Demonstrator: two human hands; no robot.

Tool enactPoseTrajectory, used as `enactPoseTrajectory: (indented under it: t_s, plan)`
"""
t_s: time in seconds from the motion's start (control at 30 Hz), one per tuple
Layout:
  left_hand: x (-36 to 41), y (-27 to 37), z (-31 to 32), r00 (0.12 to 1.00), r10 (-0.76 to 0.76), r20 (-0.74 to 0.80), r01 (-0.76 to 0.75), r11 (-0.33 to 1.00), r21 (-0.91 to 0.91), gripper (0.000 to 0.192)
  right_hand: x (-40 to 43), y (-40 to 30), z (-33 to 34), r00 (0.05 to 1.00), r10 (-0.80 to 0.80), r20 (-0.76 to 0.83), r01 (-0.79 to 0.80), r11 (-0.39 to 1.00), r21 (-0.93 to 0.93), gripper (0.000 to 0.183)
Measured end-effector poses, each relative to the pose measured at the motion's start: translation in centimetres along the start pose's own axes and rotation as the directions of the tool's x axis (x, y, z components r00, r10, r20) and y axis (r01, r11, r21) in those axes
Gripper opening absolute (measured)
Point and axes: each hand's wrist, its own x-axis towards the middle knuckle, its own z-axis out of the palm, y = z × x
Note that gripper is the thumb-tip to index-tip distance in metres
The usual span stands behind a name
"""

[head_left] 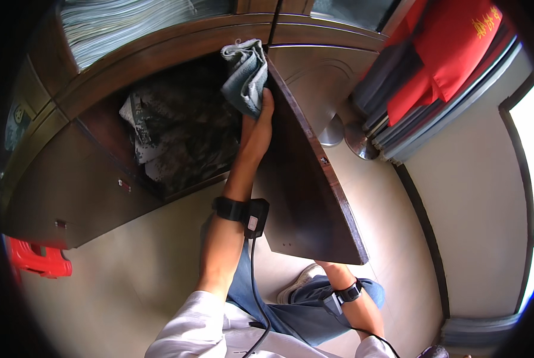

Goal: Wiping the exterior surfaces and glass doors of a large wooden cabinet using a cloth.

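My left hand [263, 118] is closed on a folded grey-green cloth [248, 78]. It holds the cloth against or very near the inner face of an open wooden cabinet door [289, 192], up by the hinge side; exact contact cannot be made out. Left of that hand, the dark cabinet compartment contains a heap of camouflage-patterned fabric [186, 134]. My right forearm [360, 308] reaches up to the door's bottom corner, where the door hides most or all of the right hand. Both wrists wear strapped devices with cables.
Another cabinet door panel [88, 183] stands at left, above a red plastic stool [50, 262]. Stacked papers [128, 27] show behind glass. To the right, a red flag [450, 58] with yellow writing hangs by round metal bases [360, 141] and a pale wall [468, 179].
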Motion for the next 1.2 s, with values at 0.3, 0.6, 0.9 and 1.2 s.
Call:
enactPoseTrajectory:
  t_s: [0.3,0.6,0.9,1.2]
  plan:
    - [-17.5,0.0,1.1,0.949,0.191,0.250,-0.261,0.921,0.290,0.054,0.1,-2.4,2.0,0.999,0.017,0.046,-0.017,1.000,0.001,0.069]
    - [-26.8,-0.2,1.1,0.916,0.053,0.398,-0.045,0.999,-0.029,0.083,-0.6,-5.3,2.4,0.998,0.062,0.022,-0.062,0.998,-0.020,0.074]
    - [-24.6,-0.4,1.7,0.763,0.256,0.593,-0.436,0.882,0.179,0.077,-0.2,-5.5,2.6,0.998,0.057,0.002,-0.057,0.998,0.041,0.080]
    - [-1.9,-10.2,-3.5,0.865,-0.499,-0.055,0.499,0.867,-0.013,0.093,2.8,-7.0,2.1,0.997,-0.029,-0.070,0.040,0.984,0.176,0.085]
